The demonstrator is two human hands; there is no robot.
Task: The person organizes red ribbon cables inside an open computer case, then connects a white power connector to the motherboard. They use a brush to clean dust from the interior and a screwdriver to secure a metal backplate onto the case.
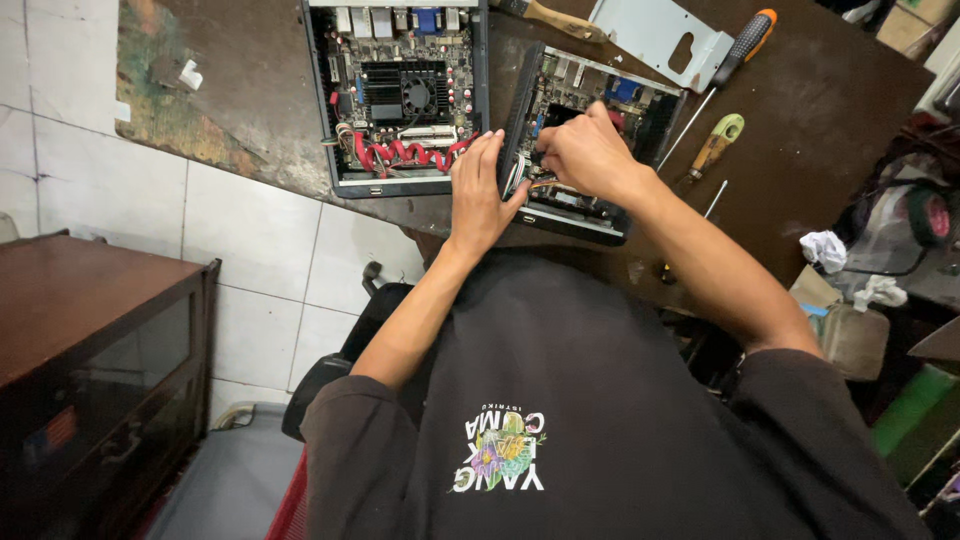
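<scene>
My left hand point(480, 195) lies flat on the side of the small open computer point(585, 140) to keep it from moving. My right hand point(585, 150) has its fingers bent down inside it; I cannot tell what they pinch.

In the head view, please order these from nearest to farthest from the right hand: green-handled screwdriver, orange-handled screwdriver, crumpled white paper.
From the right hand:
1. Green-handled screwdriver, just to its right.
2. Orange-handled screwdriver, up at the table's far side.
3. Crumpled white paper, at the right table edge.
</scene>
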